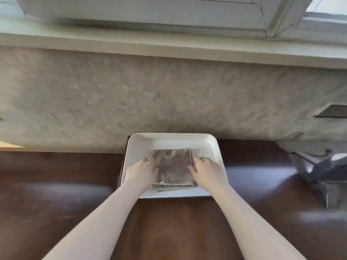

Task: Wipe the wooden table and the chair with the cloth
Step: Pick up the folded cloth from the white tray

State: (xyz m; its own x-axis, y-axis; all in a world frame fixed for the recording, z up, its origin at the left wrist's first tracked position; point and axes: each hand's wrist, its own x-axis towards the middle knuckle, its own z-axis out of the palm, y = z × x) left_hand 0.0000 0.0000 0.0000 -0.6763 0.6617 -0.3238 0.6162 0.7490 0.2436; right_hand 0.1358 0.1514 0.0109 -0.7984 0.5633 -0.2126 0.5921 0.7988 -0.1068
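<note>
Only tray (216,147) walls and a blurred dark object (323,171) flank the cloth (171,166).

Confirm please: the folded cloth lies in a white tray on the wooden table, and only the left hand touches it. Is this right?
Not quite. The head view shows both hands on the folded cloth: the left hand at its left edge and the right hand at its right edge. The rest holds: it lies in the white tray on the wooden table.

**A room in a home, by the window**

A dark polished wooden table (56,203) stands against a rough plastered wall (131,94) under a painted window sill (169,47) and window frame (150,12). A wall socket plate (332,110) sits at right, all pointing to a domestic room.
</note>
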